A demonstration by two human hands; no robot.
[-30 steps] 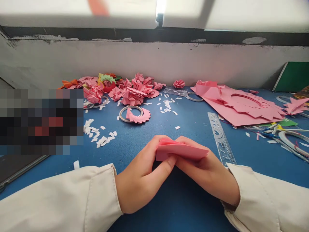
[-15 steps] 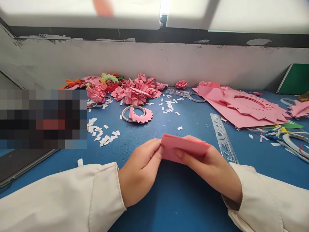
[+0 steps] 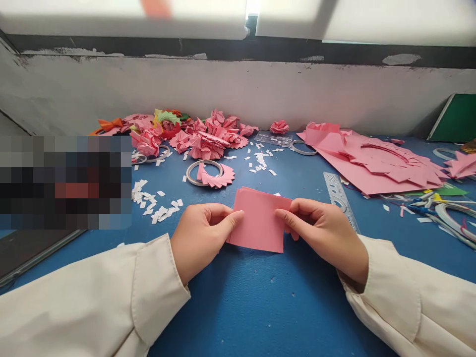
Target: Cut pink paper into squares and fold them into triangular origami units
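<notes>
A small stack of square pink paper (image 3: 259, 220) is held up above the blue table, its flat face turned toward me. My left hand (image 3: 203, 238) pinches its left edge, thumb in front and fingers behind. At the upper right corner, my right hand (image 3: 323, 233) grips it between thumb and fingertips. The sheets are slightly fanned at the left side, where more than one edge shows. Beyond the paper lies a tape roll (image 3: 190, 173) with a pink pleated paper ring (image 3: 225, 178) leaning over it.
Folded pink paper flowers (image 3: 208, 141) are heaped at the back. White paper scraps (image 3: 163, 212) lie scattered on the blue table (image 3: 238, 307). A clear stencil ruler (image 3: 336, 191) sits behind my right hand. Large pink sheets (image 3: 357, 173) and a wire bundle (image 3: 435, 210) are on the right.
The pink paper has turned from tilted, nearly edge-on, to facing me. My right hand has shifted from across its front to the upper right corner.
</notes>
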